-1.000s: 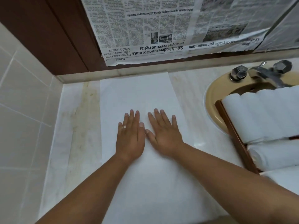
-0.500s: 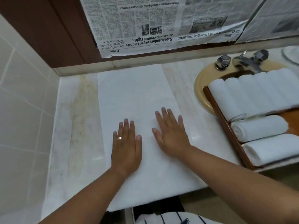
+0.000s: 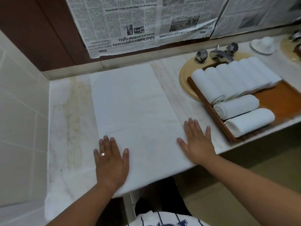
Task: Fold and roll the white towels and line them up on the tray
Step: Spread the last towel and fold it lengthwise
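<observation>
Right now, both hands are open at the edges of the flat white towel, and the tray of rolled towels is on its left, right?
Not quite. The tray of rolled towels sits to the right of the flat towel, across the sink, as the head view shows. The left hand and right hand are open at its edges.

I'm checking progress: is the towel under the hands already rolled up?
No, the towel lies flat and unrolled on the counter, with the left hand and right hand spread flat on its near end.
</observation>
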